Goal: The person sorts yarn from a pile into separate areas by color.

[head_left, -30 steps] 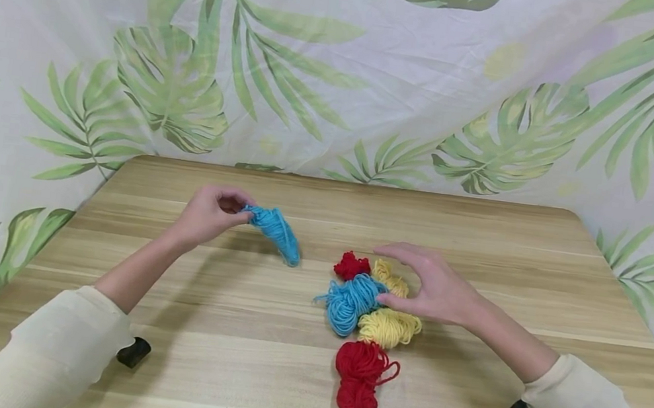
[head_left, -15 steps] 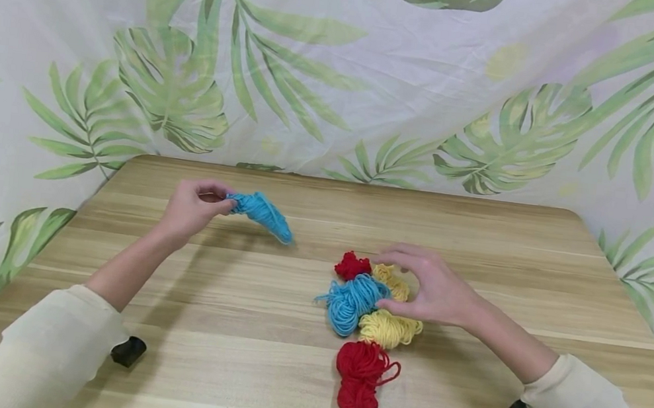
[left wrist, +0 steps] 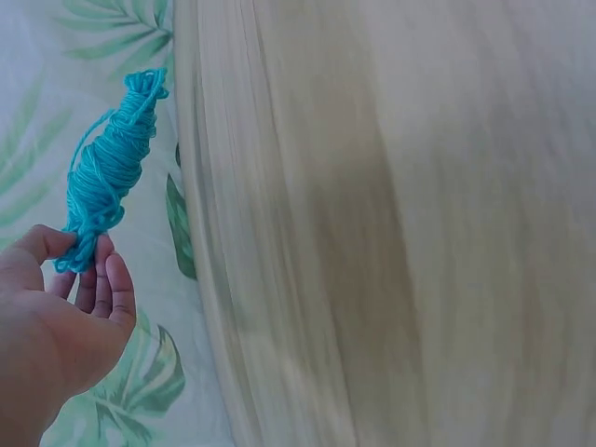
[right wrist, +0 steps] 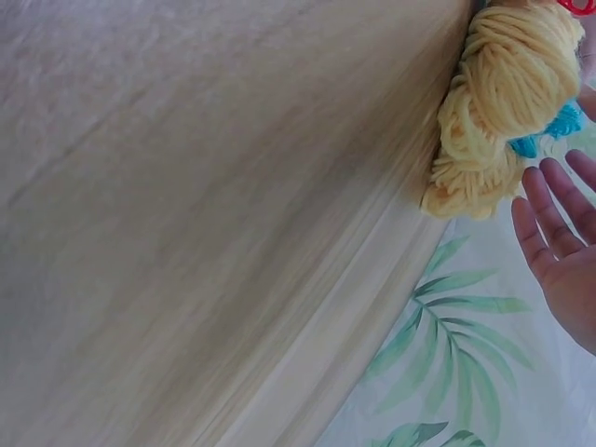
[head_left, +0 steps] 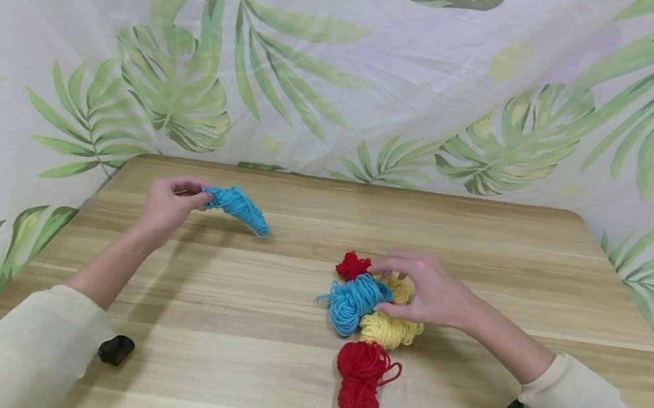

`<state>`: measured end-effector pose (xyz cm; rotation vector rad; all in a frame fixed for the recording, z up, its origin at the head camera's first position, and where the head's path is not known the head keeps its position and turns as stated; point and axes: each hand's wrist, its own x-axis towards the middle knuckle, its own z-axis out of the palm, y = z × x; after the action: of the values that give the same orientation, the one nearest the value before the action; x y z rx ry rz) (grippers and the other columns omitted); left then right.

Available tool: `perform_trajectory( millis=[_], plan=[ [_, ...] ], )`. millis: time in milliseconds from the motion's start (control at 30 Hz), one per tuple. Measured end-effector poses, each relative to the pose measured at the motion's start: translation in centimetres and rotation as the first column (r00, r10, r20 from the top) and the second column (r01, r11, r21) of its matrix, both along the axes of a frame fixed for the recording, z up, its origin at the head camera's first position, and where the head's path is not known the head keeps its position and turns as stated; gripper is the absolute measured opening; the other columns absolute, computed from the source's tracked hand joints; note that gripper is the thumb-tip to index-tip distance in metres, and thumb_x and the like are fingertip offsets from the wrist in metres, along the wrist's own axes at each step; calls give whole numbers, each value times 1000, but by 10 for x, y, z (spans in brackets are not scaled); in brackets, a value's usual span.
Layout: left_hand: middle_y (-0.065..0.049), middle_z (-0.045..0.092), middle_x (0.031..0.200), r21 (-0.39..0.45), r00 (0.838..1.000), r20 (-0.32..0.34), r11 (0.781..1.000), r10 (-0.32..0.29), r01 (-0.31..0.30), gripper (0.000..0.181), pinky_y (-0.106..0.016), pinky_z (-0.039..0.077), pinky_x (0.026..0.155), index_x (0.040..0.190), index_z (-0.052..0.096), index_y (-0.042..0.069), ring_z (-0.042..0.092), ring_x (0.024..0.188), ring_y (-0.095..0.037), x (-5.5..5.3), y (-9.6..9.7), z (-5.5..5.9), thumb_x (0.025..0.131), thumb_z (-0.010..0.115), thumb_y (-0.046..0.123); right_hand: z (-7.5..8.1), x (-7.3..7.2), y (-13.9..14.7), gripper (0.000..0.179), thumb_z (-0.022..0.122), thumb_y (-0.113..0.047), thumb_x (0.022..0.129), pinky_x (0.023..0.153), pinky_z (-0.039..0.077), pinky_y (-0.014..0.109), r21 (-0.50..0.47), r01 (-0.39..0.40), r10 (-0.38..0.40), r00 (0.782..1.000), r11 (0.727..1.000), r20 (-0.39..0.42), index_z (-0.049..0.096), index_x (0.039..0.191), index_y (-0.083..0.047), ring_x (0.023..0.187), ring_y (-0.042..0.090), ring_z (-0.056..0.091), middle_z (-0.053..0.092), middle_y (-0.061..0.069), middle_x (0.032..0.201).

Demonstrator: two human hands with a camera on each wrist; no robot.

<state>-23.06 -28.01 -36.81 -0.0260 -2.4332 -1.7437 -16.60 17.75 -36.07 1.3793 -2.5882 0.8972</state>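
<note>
Left grip (head_left: 167,209) pinches blue yarn (head_left: 238,207) by one end, tip toward the yarn pile (head_left: 376,329); right grip (head_left: 428,291), fingers apart, is nearer.

From the head, looks forward and down over the worktop (head_left: 201,324) to the leafy cloth (head_left: 319,50) at the far side. From the left wrist, peers close along the left grip (left wrist: 60,335), sharing the held blue yarn (left wrist: 112,177) with the head view. From the right wrist, faces tilted toward nearby yellow yarn (right wrist: 517,74), likewise shared.
</note>
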Motion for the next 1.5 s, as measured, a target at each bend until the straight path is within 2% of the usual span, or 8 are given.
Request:
perform_trajectory(
  millis=[300, 467, 633, 867, 1067, 1200, 1333, 1500],
  plan=[
    [11, 68, 83, 105, 1000, 2, 994, 31, -31, 11, -16, 57, 70, 95, 74, 8, 64, 69, -4, 1, -22, 0, 97, 67, 0, 0, 0, 1, 42, 89, -15, 80, 80, 60, 36, 38, -16, 15, 999, 999, 36, 75, 118, -8, 92, 15, 67, 73, 2, 112],
    [9, 70, 83, 241, 1000, 3, 970, 21, -21, 13, -17, 58, 68, 96, 70, 4, 67, 71, -4, 0, -34, -4, 96, 63, -8, -1, 0, 0, 42, 90, -15, 80, 83, 61, 38, 60, -21, 19, 999, 998, 38, 75, 119, -8, 94, 14, 67, 73, 2, 114],
    [9, 70, 83, 270, 999, 41, 962, 25, -35, 8, -18, 59, 69, 103, 63, -2, 69, 73, -4, 0, -44, -6, 97, 63, -7, 0, 0, -3, 42, 89, -15, 81, 83, 59, 37, 77, -22, 17, 998, 997, 57, 75, 119, -8, 90, 12, 64, 73, -1, 109],
    [10, 70, 84, 193, 997, 76, 981, 10, -25, 13, -18, 58, 70, 94, 70, 9, 67, 72, -5, -1, -57, -7, 99, 64, -1, 1, 0, -8, 41, 89, -15, 82, 90, 60, 41, 114, -8, 2, 998, 993, 57, 74, 120, -7, 99, 16, 68, 74, 4, 116],
    [16, 66, 89, 12, 991, 136, 1000, -1, -1, 16, -17, 56, 71, 97, 72, 18, 61, 76, -3, -2, -62, -6, 102, 63, 6, 2, -1, -12, 40, 88, -13, 83, 89, 61, 38, 150, -7, -1, 999, 989, 52, 75, 119, -6, 99, 17, 70, 74, 6, 116],
    [19, 65, 89, -87, 987, 160, 996, -19, 33, 13, -19, 53, 68, 107, 72, 8, 58, 76, -3, -3, -63, -6, 102, 60, 6, 4, -1, -16, 37, 88, -11, 83, 87, 61, 35, 162, -17, 8, 998, 987, 57, 75, 117, -5, 100, 18, 71, 75, 7, 115],
    [20, 63, 90, -179, 981, 191, 982, -32, 66, 28, -22, 52, 68, 124, 66, -8, 57, 79, -5, -2, -64, -7, 104, 59, 11, 3, -3, -18, 28, 87, -8, 83, 85, 61, 32, 148, -41, 32, 998, 988, 57, 77, 109, -4, 96, 17, 71, 76, 6, 108],
    [18, 62, 92, -218, 973, 229, 973, -29, 80, 38, -25, 50, 68, 133, 62, -10, 56, 78, -8, -1, -67, -9, 105, 59, 15, 2, -5, -21, 17, 85, -4, 83, 82, 61, 30, 133, -71, 67, 997, 989, 29, 77, 97, -5, 90, 14, 68, 75, 3, 99]
  ],
)
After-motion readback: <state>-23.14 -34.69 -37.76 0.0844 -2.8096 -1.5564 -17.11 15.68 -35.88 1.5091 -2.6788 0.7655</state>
